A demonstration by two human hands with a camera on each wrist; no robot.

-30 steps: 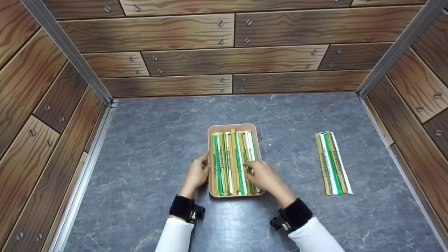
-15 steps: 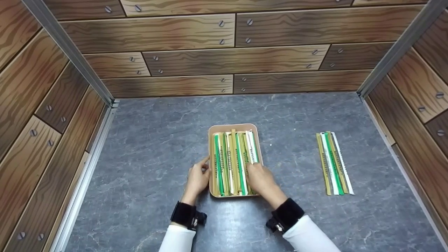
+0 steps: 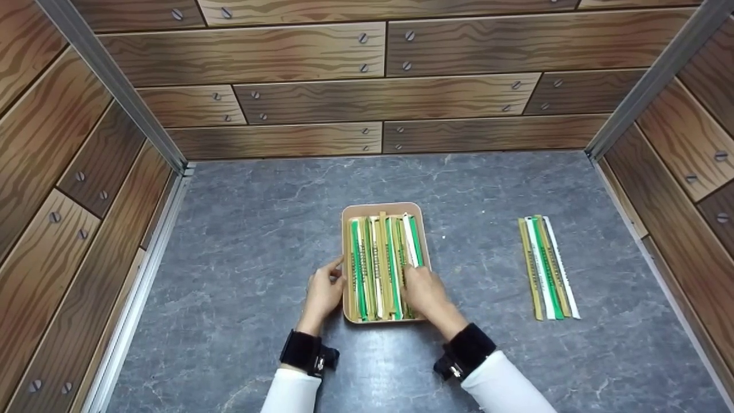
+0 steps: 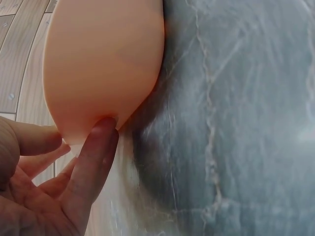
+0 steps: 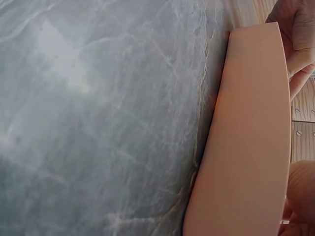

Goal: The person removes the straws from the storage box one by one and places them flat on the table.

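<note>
In the head view a shallow tan box stands on the grey surface, packed with long, narrow printed packets in gold, green and white, lying side by side. My left hand is at the box's left wall; in the left wrist view its straight fingers touch the wall's lower corner. Over the right part of the packets, my right hand reaches down into the box. Its fingertips are hidden in the head view, and in the right wrist view the box wall covers most of them.
Several similar packets lie in a row on the surface at the right. Wood-patterned panels close off the back and both sides, with metal rails at the corners.
My right hand has gone further down among the packets at the right of the box, where a white and a green packet have shifted. My left hand stays at the wall.
</note>
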